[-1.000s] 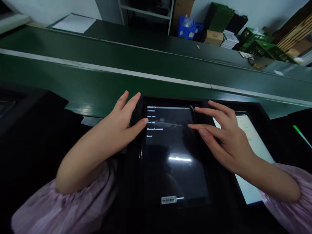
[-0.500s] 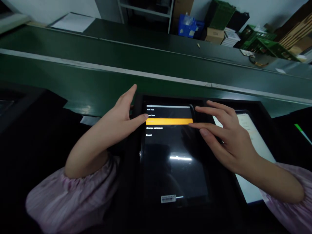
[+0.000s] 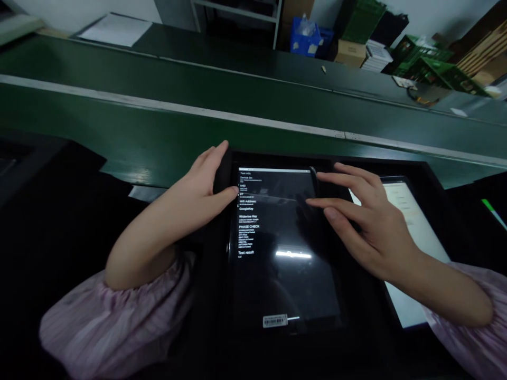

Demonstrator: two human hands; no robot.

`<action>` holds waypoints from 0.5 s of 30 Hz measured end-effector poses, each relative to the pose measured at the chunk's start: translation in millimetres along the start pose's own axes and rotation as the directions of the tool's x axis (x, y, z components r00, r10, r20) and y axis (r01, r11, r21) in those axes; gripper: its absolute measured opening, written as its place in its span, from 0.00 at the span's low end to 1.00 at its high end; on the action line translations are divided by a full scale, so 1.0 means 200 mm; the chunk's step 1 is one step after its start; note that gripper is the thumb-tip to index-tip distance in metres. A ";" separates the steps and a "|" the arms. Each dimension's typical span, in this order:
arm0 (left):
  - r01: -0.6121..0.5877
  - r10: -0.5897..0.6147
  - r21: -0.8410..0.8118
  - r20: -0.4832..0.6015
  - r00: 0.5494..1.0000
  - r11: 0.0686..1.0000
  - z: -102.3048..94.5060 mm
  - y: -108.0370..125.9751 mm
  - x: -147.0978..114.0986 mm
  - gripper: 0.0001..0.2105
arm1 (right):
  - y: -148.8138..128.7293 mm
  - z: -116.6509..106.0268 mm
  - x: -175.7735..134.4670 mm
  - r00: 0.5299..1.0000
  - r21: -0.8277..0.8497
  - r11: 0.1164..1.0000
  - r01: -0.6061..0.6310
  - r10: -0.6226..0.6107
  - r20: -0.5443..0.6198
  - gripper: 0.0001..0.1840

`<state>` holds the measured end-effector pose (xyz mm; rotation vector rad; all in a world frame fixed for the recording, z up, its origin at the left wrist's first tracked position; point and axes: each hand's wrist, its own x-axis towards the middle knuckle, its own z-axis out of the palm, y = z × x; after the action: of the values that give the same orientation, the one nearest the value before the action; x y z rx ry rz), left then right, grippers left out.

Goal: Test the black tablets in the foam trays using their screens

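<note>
- At the near edge, the left sleeve (image 3: 119, 327) and right sleeve (image 3: 455, 343), both pink and gathered, cover the arms.
- On the lower part of the tablet (image 3: 285, 295), a barcode label (image 3: 274, 321) is attached. The tablet lies face up in a black tray (image 3: 420, 174), between the two hands.
- Left hand (image 3: 200, 190): uncurled, gripping nothing visible. Thumb tip at the left border of the screen; fingers extended beyond the tablet's far left corner.
- Right hand (image 3: 368, 221): uncurled, gripping nothing visible. Index fingertip over the right side of the screen; contact with the glass cannot be confirmed.
- Screen change: half a second ago a menu was displayed with one row highlighted in orange. The menu is now replaced by a page headed "Test Info". Both hands remain in nearly the same position.
- Meaning of the change: the selection appears to have registered, so the device data can now be read. The last entry, "Test result", reads "Fail".
- To the right, a second tablet (image 3: 418, 227) with a bright screen lies partly beneath the right forearm.
- Beyond the tray, a green work surface (image 3: 138, 142) is crossed by a pale strip (image 3: 222, 114).
- Farthest back: a paper sheet (image 3: 116, 29), a blue bin (image 3: 304, 39) and a cardboard box (image 3: 349, 54).
</note>
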<state>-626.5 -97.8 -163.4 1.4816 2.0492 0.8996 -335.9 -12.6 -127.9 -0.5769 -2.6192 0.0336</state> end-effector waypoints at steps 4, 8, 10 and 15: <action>-0.014 0.015 0.027 -0.011 1.000 1.000 -0.01 -0.02 0.00 0.41 | 0.00 0.00 0.00 1.000 -0.002 1.000 -0.005 0.005 0.003 0.15; -0.060 0.060 0.059 0.000 0.998 0.996 0.00 -0.03 0.00 0.40 | 0.00 0.00 0.00 1.000 0.002 1.000 -0.011 0.011 0.002 0.15; -0.060 0.061 0.085 -0.011 0.998 0.995 0.01 -0.02 0.00 0.42 | -0.01 0.00 0.00 1.000 0.000 1.000 -0.011 0.011 0.003 0.15; -0.004 0.003 0.090 0.011 1.000 0.996 0.02 0.01 -0.02 0.54 | 0.00 0.02 0.01 1.000 -0.008 1.000 -0.003 0.004 0.014 0.15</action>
<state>-620.4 -99.4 -165.1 1.5336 2.1052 0.8083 -339.0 -10.9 -130.5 -0.5861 -2.6330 0.0278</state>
